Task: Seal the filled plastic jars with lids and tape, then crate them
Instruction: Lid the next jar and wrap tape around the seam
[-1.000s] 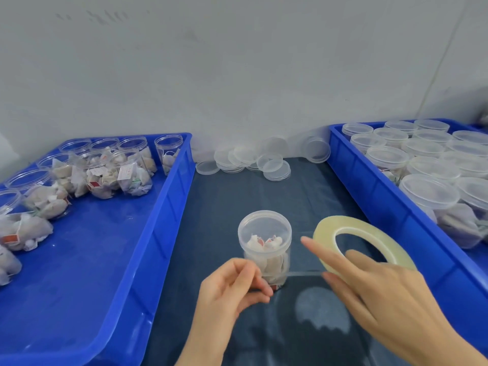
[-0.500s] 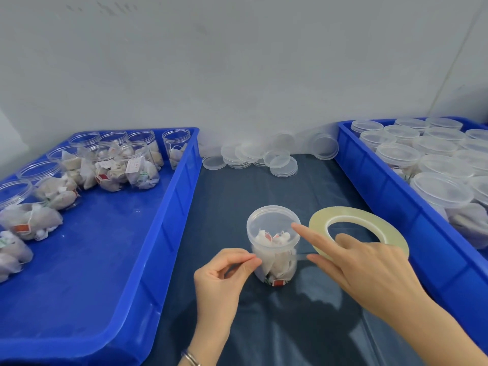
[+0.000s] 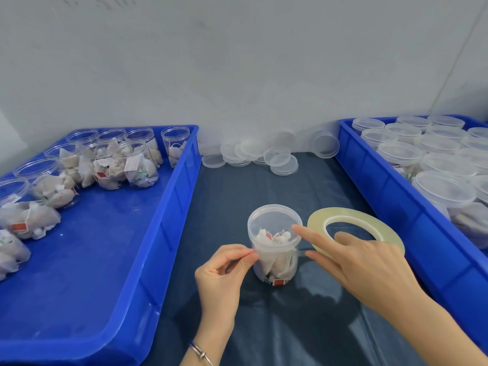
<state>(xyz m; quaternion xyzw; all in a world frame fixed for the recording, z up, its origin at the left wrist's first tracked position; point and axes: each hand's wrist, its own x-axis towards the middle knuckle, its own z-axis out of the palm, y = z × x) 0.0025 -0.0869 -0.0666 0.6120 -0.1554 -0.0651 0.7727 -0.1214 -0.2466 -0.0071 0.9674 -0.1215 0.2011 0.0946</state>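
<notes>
Head view: taping step; left hand (image 3: 224, 273) pinches tape end against lidded clear plastic jar (image 3: 274, 244), right hand (image 3: 361, 262) grips translucent tape roll (image 3: 355, 231); next, wrap around the lid seam.

The surface (image 3: 237, 196) wears a dark blue cover. Between the two grips stands a lidded jar (image 3: 274, 241). Left of the left grip (image 3: 224, 270) sits a blue tray (image 3: 169, 233); right of the right grip (image 3: 367, 265), a blue crate (image 3: 390, 207). Beyond both grips lie loose clear lids (image 3: 264, 154).
</notes>
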